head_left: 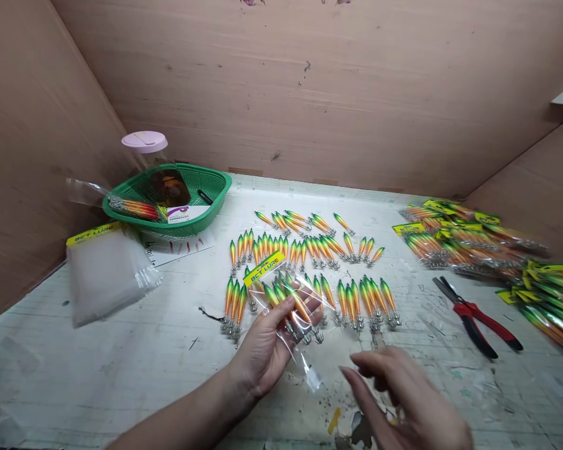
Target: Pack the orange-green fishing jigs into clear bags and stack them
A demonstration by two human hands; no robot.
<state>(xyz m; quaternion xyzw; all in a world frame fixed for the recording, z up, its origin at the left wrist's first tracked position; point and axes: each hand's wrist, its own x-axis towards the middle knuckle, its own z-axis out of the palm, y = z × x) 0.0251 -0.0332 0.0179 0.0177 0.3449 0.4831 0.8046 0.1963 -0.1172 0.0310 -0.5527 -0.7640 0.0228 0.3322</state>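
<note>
My left hand is closed on a clear plastic lure bag with a yellow header reading "BCT LURE". Several green-and-orange fishing lures with metal hooks lie inside the bag. The thumb presses on its front, the fingers are behind it, and its lower end hangs loose. Slightly blurred, my right hand is to the lower right of the bag, apart from it, with thumb and fingers spread and nothing visible between them. Beyond the left hand, loose lures lie in rough rows on the white table, some hidden behind the bag.
On the left are a stack of clear bags and a green basket holding a lidded drink container and packed lures. Red-and-black pliers lie at right, near piles of filled lure bags. Brown panels enclose the table.
</note>
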